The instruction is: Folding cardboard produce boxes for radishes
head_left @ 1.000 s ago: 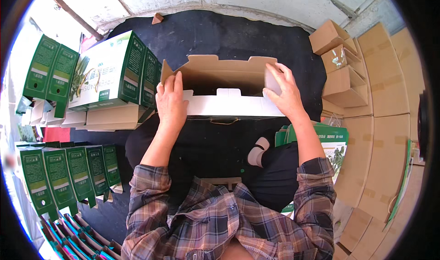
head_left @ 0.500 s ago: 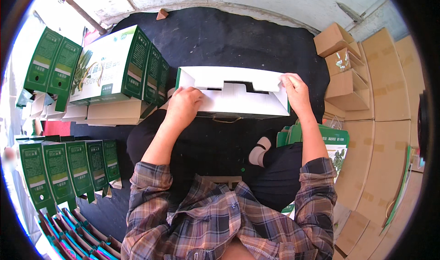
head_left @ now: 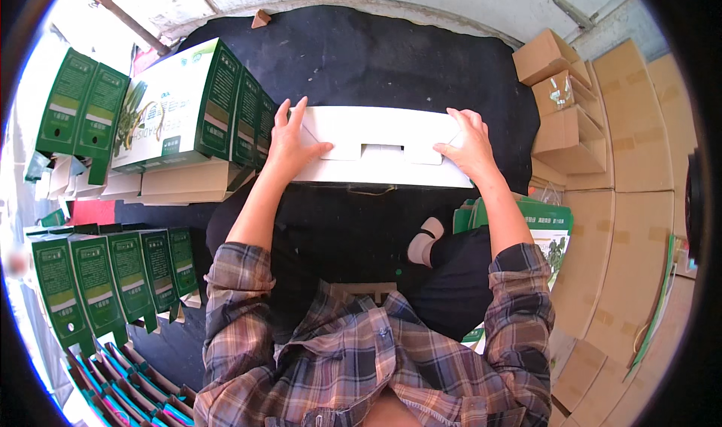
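In front of me lies a long carton [head_left: 385, 128], its white inner faces turned up and a thin cord handle along its near side. The flaps are folded inward over the opening, leaving a rectangular gap near the middle. My left hand [head_left: 287, 142] grips the left end, its thumb on the flap and its fingers at the outer edge. At the opposite end my right hand [head_left: 474, 147] holds on the same way, thumb pressed onto the flap and fingers curled at the corner. The inside of the carton is mostly hidden.
Printed green-and-white cartons [head_left: 169, 107] stand at the far left, with a row of green cartons [head_left: 94, 284] nearer. Flat green sheets [head_left: 549, 218] lie beside my right leg. Brown cardboard boxes [head_left: 575, 145] line the right side. Black cloth [head_left: 376, 51] covers the floor.
The white flaps have gone from standing partly raised to lying folded inward across the opening. Both hands have moved to the carton's ends, with their thumbs on the flaps.
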Demonstrator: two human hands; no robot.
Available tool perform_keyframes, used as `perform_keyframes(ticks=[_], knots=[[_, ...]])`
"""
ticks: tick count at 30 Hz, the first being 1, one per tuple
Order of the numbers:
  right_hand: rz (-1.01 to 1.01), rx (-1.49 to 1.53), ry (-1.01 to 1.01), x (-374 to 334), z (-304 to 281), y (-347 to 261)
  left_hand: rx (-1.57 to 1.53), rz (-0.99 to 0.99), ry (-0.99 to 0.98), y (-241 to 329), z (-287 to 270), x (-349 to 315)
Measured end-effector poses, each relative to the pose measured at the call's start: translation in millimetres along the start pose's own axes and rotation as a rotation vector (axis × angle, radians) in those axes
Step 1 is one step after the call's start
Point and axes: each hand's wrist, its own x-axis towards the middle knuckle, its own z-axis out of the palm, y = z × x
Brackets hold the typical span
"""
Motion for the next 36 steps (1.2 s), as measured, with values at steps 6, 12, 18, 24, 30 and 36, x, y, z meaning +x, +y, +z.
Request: perform_keyframes(ticks=[6,12,18,24,30,36], knots=[[0.06,-0.159,0.066,1,11,-4,0.102,-0.106,-0.045,16,7,3],[0.001,-0.149,0.166,1,17,2,0.076,-0.049,0.074,9,6,1],[0.427,0.839,0.092,5,21,82,-0.849,-0.544,0.121,-48,22,12],[0.793,0.991,-0.371,-17,63,140,-1.311,-0.986,-0.465,-30,25,-9],[0.633,1.166,-0.378,-21,38,115,-1.155,-0.934,-0.427,-50,17,-13],[0.558,1.201,-0.054,-18,16,109,-1.199,-0.775,-0.153,-26,0,-17]])
